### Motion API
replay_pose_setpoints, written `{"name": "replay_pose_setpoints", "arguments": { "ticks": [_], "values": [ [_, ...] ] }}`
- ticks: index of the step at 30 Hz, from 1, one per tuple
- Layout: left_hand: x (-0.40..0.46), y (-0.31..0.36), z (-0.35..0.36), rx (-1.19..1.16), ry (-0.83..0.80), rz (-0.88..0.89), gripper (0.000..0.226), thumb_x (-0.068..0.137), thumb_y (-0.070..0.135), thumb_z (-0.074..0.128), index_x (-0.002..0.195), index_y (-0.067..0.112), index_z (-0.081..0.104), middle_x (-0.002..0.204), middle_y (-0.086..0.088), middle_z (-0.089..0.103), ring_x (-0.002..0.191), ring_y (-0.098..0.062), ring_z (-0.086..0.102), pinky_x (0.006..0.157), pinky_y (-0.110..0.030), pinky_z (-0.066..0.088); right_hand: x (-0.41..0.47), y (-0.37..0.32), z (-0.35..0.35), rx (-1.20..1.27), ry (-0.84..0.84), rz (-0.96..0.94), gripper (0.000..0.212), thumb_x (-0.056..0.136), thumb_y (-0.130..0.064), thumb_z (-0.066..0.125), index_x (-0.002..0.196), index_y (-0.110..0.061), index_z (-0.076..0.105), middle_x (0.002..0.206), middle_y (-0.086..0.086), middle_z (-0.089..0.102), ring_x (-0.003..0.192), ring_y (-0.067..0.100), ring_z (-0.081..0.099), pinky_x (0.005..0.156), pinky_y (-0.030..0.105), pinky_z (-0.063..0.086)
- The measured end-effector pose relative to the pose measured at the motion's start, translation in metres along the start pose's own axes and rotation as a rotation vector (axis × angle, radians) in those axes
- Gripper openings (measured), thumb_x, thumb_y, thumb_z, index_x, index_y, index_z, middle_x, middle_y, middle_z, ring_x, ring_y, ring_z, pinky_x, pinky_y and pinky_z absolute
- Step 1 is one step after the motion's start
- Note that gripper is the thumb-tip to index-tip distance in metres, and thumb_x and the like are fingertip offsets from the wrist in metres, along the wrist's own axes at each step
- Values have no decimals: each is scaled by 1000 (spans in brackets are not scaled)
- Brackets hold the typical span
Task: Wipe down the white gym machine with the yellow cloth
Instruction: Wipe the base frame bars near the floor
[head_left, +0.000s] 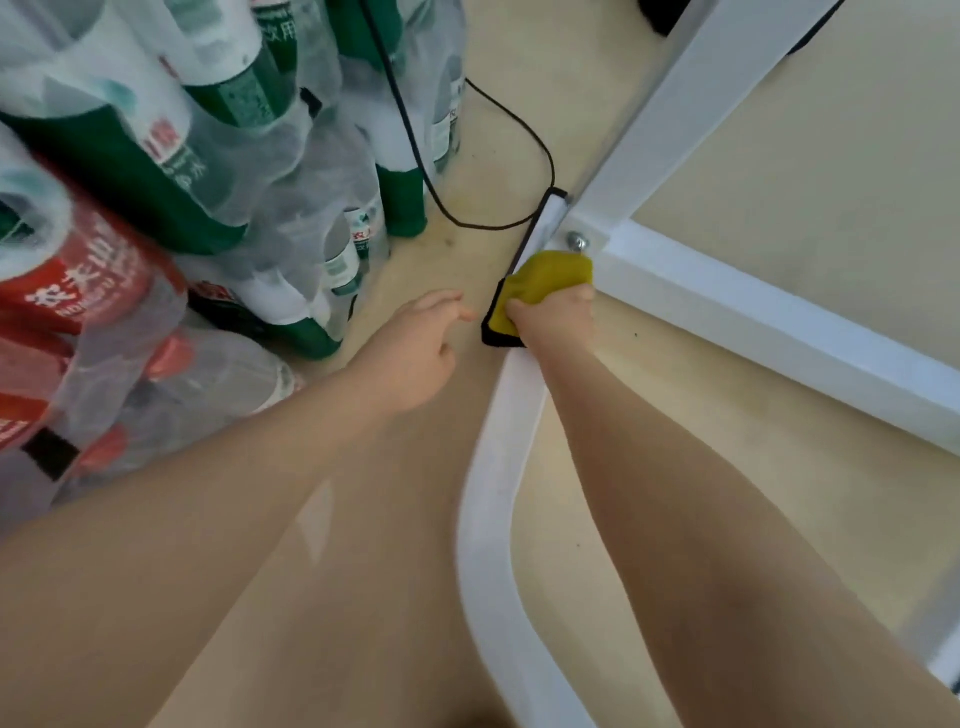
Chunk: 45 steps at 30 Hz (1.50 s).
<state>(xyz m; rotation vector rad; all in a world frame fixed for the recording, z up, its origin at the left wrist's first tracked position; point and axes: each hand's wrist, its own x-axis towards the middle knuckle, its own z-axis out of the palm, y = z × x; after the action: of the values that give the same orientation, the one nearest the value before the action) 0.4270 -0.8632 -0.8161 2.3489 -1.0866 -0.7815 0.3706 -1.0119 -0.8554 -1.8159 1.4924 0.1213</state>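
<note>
Yellow cloth (550, 275) bunched in the right hand (558, 317) against the white frame (753, 317); left hand (415, 358) relaxed, holding nothing

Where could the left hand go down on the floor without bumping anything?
Bare floor lies between the bottles and the white frame, just ahead of the left hand; a black cable loops across its far end. More bare floor sits right of the right hand, which holds the cloth. The bottle side is crowded.

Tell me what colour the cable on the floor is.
Black. The cable loops across the beige floor beside the bottles, clearest in the head view.
</note>
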Motion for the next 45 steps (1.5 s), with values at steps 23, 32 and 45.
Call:
{"name": "replay_pose_setpoints", "arguments": {
  "ticks": [23,32,45],
  "values": [
    [-26,33,-2,152,-240,113,67,85,-13,34,144,17,28,154,-1,19,141,-16,19,112,-22,12,-108,60,24,-314,-92,-188,116,80,-40,67,143,-7,-25,155,15,-3,138,31,20,105,40,31],
    [-58,26,29,480,-526,378,66,88,-3,38,147,21,19,157,3,1,144,-15,5,115,-30,12,-192,120,40,-371,-127,-207,112,80,-33,68,146,-10,-18,155,6,11,126,25,41,99,37,37],
    [-63,15,37,484,-454,368,61,92,5,35,148,21,18,156,9,7,142,-11,12,111,-34,28,-195,118,47,-401,-77,-47,81,86,-36,59,144,-5,10,131,6,44,109,26,54,78,33,40]
  ]
}}
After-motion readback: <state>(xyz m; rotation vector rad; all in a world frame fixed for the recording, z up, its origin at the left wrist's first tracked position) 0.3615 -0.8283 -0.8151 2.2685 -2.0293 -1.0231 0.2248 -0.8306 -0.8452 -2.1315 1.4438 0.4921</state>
